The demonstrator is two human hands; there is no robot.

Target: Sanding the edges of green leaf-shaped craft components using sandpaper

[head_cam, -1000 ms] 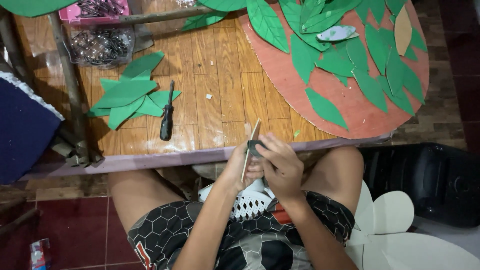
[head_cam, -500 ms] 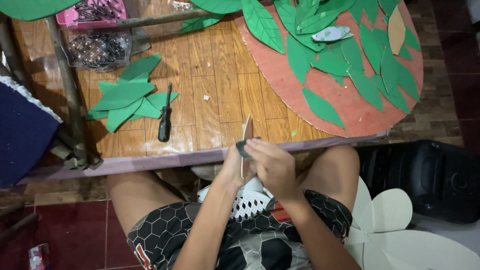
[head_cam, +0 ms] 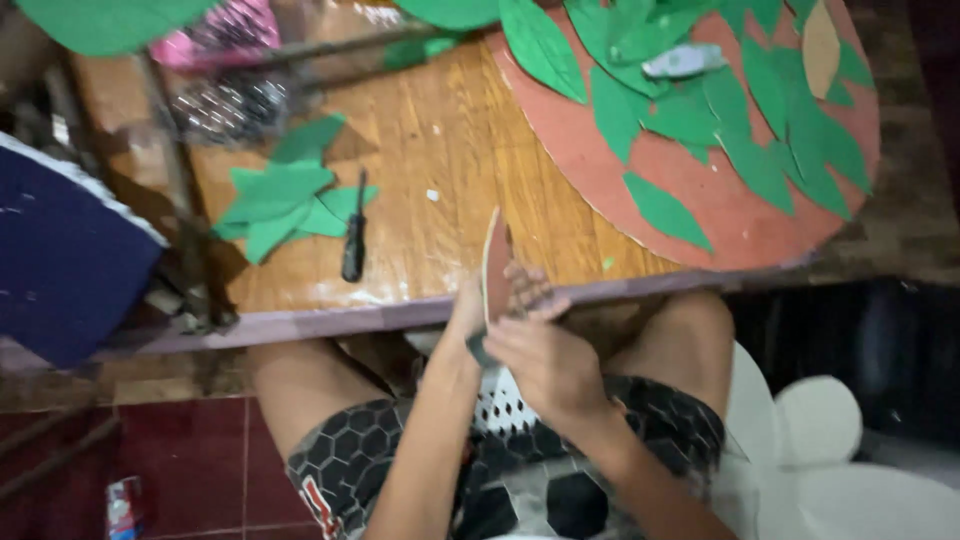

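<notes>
In the head view, the left hand [head_cam: 478,305] pinched a thin brown leaf-shaped card piece [head_cam: 494,262], seen edge-on and held upright just above the near edge of the wooden table [head_cam: 440,150]. The right hand [head_cam: 548,362] was closed around a small dark tool [head_cam: 478,350] at the base of that piece; blur hid whether it was scissors or a blade. By the look of it, the step in hand was trimming or shaping the card piece, and the next move would call for a steady left-hand hold while the tool followed the edge.

On the table lay a loose pile of green paper leaves [head_cam: 285,200] with a black-handled tool [head_cam: 354,245] just beside it, well apart from both hands. Farther right sat a large round reddish-brown board [head_cam: 700,190] covered with green paper leaves. The person sat with patterned shorts [head_cam: 400,470] below the table edge
</notes>
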